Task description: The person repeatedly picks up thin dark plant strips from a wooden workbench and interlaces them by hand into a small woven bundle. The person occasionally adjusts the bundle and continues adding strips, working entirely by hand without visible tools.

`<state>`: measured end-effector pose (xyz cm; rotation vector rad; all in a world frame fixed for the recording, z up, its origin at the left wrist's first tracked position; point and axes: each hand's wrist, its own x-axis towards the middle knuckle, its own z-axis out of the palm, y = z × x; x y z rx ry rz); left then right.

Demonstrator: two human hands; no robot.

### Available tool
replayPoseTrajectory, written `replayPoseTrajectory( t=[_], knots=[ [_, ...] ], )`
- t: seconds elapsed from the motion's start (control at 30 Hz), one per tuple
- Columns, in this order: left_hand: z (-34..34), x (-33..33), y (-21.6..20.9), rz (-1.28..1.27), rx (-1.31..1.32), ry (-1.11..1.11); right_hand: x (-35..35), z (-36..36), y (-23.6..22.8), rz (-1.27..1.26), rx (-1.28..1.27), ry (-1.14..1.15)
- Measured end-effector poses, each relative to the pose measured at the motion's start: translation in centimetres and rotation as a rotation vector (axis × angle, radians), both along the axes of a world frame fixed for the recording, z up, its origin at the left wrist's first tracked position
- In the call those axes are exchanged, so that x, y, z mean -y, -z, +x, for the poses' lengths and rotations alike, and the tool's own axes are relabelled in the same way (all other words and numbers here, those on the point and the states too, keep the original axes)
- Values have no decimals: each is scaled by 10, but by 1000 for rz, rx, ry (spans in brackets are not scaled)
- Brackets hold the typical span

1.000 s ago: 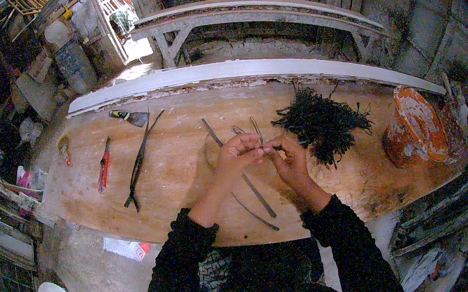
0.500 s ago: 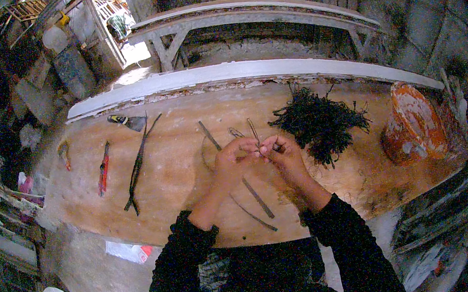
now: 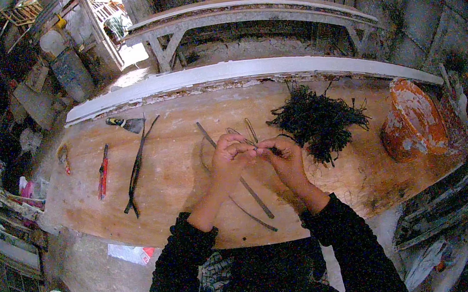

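My left hand (image 3: 228,156) and my right hand (image 3: 283,155) meet above the middle of the table, fingertips pinched together on a thin dark strip (image 3: 247,128). Part of the strip stands up beyond the fingers in narrow loops; where the fingers press, it is hidden. Beneath my hands a flat dark strip (image 3: 257,197) lies slantwise on the wood, with a thinner curved strip (image 3: 253,213) beside it. Close by on the right of my right hand sits a tangled heap of black strands (image 3: 318,119).
On the left of the wooden table (image 3: 191,180) lie long dark strips (image 3: 138,169), a red tool (image 3: 103,172), a scraper (image 3: 133,124) and a small curved object (image 3: 63,157). A stained orange bucket (image 3: 409,124) stands at right. A white beam (image 3: 225,72) runs along the far edge.
My hands stay together over the same spot, their fingers shifting slightly around the strip. The whole view has moved a little; the things on the table lie as before.
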<state>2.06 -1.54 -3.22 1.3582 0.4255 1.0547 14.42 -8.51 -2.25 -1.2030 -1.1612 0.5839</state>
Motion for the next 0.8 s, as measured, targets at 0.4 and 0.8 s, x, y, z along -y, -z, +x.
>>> replayPoseTrajectory(
  t=[0.4,0.8],
  knots=[
    [3,4,9,242,-261,-192,-5,4,9,28,296,44],
    [-1,-9,13,53,-101,16,-3,0,7,-177,-371,-392]
  ],
)
